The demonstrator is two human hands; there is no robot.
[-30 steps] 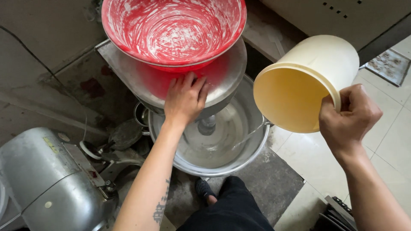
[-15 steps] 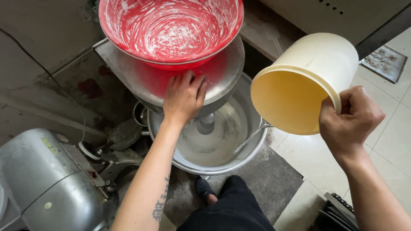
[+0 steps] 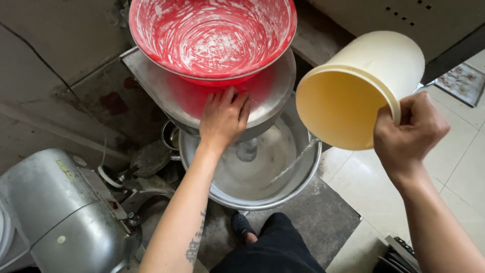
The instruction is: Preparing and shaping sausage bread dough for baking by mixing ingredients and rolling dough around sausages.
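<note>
Right hand point(image 3: 409, 134), right of centre in the frame, grips the rim of a cream plastic bucket point(image 3: 361, 88): fingers curled over the lip, thumb on the outside wall. The bucket is tipped on its side, mouth facing the lower left of the frame, held in the air above the right edge of a steel basin point(image 3: 252, 174); its yellowish interior shows no contents. Left hand point(image 3: 224, 117), at centre, lies flat with fingers spread and extended on the sloped metal hopper point(image 3: 270, 96) of the machine; palm down, nothing gripped. A red plastic bowl point(image 3: 212, 38), streaked inside with white residue, sits in the hopper at the top of the frame, just above the left fingertips. The steel basin sits below the hopper, lower centre, holding a whitish liquid. A grey cylindrical motor housing point(image 3: 55, 212) occupies the lower left corner. A dark shoe point(image 3: 242, 227) and trouser leg show at the bottom edge.
</note>
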